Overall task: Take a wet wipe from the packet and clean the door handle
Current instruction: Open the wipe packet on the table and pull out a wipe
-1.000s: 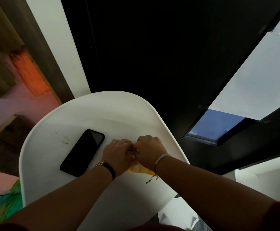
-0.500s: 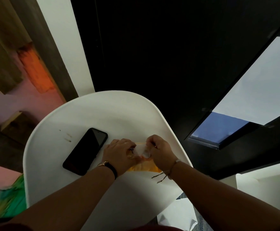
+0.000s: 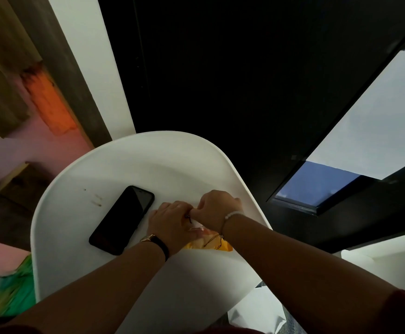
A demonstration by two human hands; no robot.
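Observation:
A yellow-orange wet wipe packet [image 3: 211, 244] lies on the white table [image 3: 81, 237], mostly hidden under both my hands. My left hand [image 3: 172, 222], with a dark watch strap on the wrist, presses down on the packet and holds it. My right hand [image 3: 214, 208], with a bead bracelet, is closed in a pinch right against the left hand's fingers. A small white piece, by its look the wet wipe [image 3: 198, 224], shows just below that pinch at the packet's opening. No door handle is visible in the frame.
A black phone [image 3: 122, 219] lies face up on the table, just left of my left hand. A dark door or panel [image 3: 220, 68] rises behind the table. A bright window [image 3: 377, 121] is at the right, and white paper [image 3: 257, 312] lies on the floor below.
Half a second ago my right hand had pulled away to the right with a white flap stretched between the hands. It has now come back against the left hand over the packet.

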